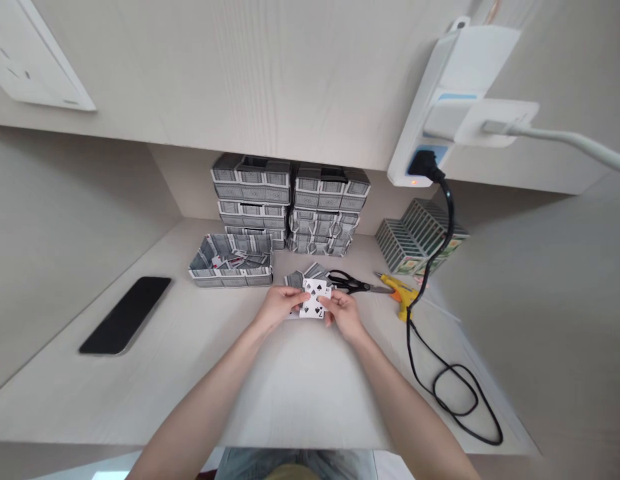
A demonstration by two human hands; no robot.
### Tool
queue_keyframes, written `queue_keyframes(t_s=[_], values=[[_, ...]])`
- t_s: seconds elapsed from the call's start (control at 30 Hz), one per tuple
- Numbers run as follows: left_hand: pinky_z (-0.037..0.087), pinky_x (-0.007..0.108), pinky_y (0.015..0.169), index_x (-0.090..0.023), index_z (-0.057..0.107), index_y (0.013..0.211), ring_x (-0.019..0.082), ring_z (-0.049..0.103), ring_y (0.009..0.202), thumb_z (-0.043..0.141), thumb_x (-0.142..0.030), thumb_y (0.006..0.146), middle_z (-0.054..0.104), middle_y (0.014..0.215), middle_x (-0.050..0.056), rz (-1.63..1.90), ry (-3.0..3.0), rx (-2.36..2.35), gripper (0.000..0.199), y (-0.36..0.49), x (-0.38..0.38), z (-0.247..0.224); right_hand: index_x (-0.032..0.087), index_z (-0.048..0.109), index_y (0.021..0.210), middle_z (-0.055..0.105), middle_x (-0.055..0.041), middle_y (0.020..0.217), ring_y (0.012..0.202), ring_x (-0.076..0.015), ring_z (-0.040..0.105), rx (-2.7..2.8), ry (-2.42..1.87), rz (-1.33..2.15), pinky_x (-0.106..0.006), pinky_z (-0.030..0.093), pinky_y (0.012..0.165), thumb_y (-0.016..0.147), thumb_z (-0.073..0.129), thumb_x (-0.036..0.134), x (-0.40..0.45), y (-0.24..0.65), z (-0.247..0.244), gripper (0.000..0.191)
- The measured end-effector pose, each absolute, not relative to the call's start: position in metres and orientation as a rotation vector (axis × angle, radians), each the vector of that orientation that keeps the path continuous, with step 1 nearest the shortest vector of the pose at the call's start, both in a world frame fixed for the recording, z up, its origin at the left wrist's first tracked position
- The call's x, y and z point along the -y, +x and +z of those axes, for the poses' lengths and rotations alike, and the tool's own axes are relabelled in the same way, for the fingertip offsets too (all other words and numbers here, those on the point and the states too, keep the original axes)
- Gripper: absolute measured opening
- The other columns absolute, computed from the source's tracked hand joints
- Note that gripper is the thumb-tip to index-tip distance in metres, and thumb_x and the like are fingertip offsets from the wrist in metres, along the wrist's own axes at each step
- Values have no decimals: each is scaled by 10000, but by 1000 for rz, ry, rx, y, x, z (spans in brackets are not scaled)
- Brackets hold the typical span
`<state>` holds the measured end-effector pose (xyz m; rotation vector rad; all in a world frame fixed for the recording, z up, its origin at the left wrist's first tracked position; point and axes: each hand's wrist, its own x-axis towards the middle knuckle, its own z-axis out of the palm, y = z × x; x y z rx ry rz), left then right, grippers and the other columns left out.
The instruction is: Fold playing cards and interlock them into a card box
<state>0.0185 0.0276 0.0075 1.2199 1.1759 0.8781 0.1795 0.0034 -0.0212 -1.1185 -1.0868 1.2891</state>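
At the back of the pale worktop (300, 400), two stacks of grey-patterned boxes (253, 193) are arranged side by side. A white power strip (420, 100) is mounted on the panel above, with a black plug (424, 164) inserted. A green-striped box (400, 245) is positioned at the right rear. An open-topped box (233, 277), with loose cards inside, is placed before the left stack. A black phone (126, 316) is laid at the left, a yellow glue gun (404, 293) at the right. By the left hand (281, 303) and right hand (344, 311), a playing card (313, 305) marked 7 with spades is pinched between thumbs and fingers, near the worktop's centre, just before black-handled scissors (353, 285) and grey-backed cards (294, 279).
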Motion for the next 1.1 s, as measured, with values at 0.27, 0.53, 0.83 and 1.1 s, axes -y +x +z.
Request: queue_keyframes(t_s=[0.27, 0.53, 0.83, 1.1], values=[[330, 199, 450, -101, 672, 641, 78, 434, 459, 691, -451, 551, 564, 500, 5, 922, 1237, -1196, 362, 21, -27, 1, 140, 560, 619, 528, 45, 454, 272, -19, 294, 1039, -1132, 1300, -171, 172, 252, 579, 723, 419, -4, 180, -23, 325], [256, 198, 456, -150, 506, 494, 80, 350, 465, 565, -429, 677, 400, 444, -47, 1041, 1593, -1352, 338, 26, -25, -5, 152, 540, 632, 505, 53, 447, 289, -17, 261, 1038, -1139, 1321, -172, 164, 259, 566, 736, 421, 0, 175, -20, 340], [249, 213, 491, -171, 467, 558, 103, 382, 501, 380, -413, 812, 462, 499, -17, 1074, 1774, -1426, 361, 33, -20, -7, 166, 532, 662, 483, 66, 470, 312, -24, 280, 1055, -1075, 1358, -175, 171, 277, 582, 734, 383, 4, 170, -16, 307], [247, 220, 458, -169, 433, 453, 103, 383, 466, 354, -477, 815, 433, 436, -9, 1097, 1779, -1410, 482, 34, -16, -6, 151, 576, 690, 520, 47, 502, 325, -24, 281, 1035, -1036, 1451, -182, 146, 283, 576, 736, 362, 4, 174, -15, 288]])
